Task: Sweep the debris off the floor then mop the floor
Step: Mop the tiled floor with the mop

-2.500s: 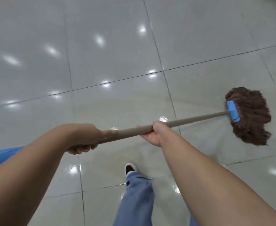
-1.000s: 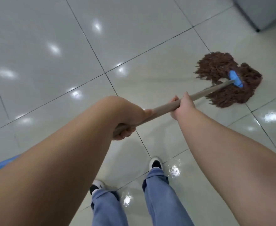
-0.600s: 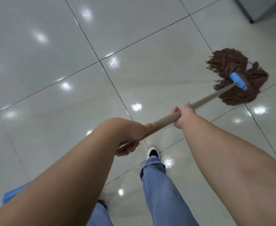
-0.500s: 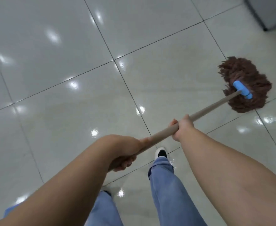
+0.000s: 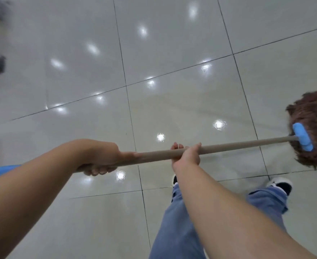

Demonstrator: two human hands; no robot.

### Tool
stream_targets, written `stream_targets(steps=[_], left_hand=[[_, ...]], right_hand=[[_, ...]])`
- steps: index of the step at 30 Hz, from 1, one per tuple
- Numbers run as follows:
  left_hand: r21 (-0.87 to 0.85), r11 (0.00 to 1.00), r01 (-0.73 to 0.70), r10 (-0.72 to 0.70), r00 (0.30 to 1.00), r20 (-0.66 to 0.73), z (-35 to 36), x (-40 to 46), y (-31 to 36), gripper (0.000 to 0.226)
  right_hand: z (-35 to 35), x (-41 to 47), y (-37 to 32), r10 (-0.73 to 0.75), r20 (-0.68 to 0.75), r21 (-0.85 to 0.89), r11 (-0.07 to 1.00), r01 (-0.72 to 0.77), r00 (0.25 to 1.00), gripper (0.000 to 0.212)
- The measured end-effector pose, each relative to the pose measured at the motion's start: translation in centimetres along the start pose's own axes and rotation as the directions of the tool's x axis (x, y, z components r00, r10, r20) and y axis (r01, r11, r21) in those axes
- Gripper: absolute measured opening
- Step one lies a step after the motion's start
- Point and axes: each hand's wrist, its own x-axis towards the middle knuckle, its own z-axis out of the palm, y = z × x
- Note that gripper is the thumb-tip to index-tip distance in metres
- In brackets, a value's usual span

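- The left hand (image 5: pixel 97 157) gripped the near end of the mop handle (image 5: pixel 238 145), fingers curled under it and thumb laid along the top
- The right hand (image 5: pixel 186 153) held the same handle farther along – fingers wrapped over it
- The handle ran across to the right, ending in a blue clamp (image 5: pixel 302 139) on the brown mop head (image 5: pixel 315 131) (blurred), which sat at the right edge of the glossy tiled floor (image 5: pixel 79 75)
- Blue-trousered legs (image 5: pixel 176 221) and a dark shoe (image 5: pixel 282 185) showed near and right

Mop head (image 5: pixel 316 128) on floor (image 5: pixel 172 53) far right – left hand (image 5: pixel 97 157) behind right hand (image 5: pixel 186 156) on handle (image 5: pixel 238 145).
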Motion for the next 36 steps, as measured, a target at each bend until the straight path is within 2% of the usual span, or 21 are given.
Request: stream_targets(steps=[4, 7, 10, 14, 17, 20, 23, 25, 29, 33, 36], left_hand=[[0.078, 0.997, -0.006, 0.012, 0.997, -0.081, -3.0, -1.5, 3.2, 0.073], [0.134, 0.990, -0.034, 0.057, 0.983, -0.175, -6.0, -3.5, 9.6, 0.072], [0.188, 0.979, -0.074, 0.112, 0.973, -0.200, -6.6, -5.0, 17.7, 0.072], [0.273, 0.952, -0.141, 0.192, 0.967, -0.169, -3.8, -5.3, 31.1, 0.070], [0.317, 0.929, -0.193, 0.253, 0.954, -0.160, -2.3, -5.9, 43.1, 0.069], [0.301, 0.912, -0.278, 0.330, 0.934, -0.137, 1.2, -7.4, 55.9, 0.066], [0.221, 0.904, -0.366, 0.389, 0.919, -0.068, 8.2, -9.9, 66.8, 0.061], [0.166, 0.871, -0.463, 0.467, 0.884, 0.012, 12.9, -11.7, 72.7, 0.061], [0.077, 0.799, -0.596, 0.585, 0.801, 0.126, 18.7, -16.6, 81.1, 0.064], [-0.029, 0.733, -0.679, 0.663, 0.705, 0.252, 21.3, -21.9, 84.2, 0.059], [0.018, 0.623, -0.782, 0.750, 0.604, 0.268, 21.4, -25.2, 84.9, 0.053]], right_hand=[[1.8, -1.0, -2.7, -0.016, 0.044, 0.096, 0.995, 0.012, 0.999, 0.041], [3.1, -1.5, -8.5, -0.070, 0.105, 0.215, 0.976, 0.046, 0.992, 0.040], [2.6, -1.1, -15.9, -0.112, 0.115, 0.285, 0.956, 0.075, 0.987, 0.040], [-1.3, 1.5, -28.9, -0.130, 0.102, 0.310, 0.946, 0.092, 0.986, 0.043], [-5.3, 2.5, -40.3, -0.163, 0.164, 0.280, 0.953, 0.113, 0.973, 0.046], [-10.0, 1.4, -50.5, -0.248, 0.184, 0.293, 0.938, 0.187, 0.951, 0.053], [-15.1, -1.3, -58.5, -0.333, 0.140, 0.374, 0.890, 0.262, 0.932, 0.056], [-19.0, -3.0, -62.4, -0.387, 0.102, 0.404, 0.858, 0.317, 0.917, 0.061], [-25.7, -6.4, -67.8, -0.495, 0.100, 0.371, 0.824, 0.429, 0.863, 0.057], [-29.4, -10.0, -70.6, -0.631, 0.028, 0.259, 0.754, 0.604, 0.775, 0.057], [-29.7, -13.3, -71.9, -0.688, -0.034, 0.210, 0.704, 0.678, 0.725, 0.063]])
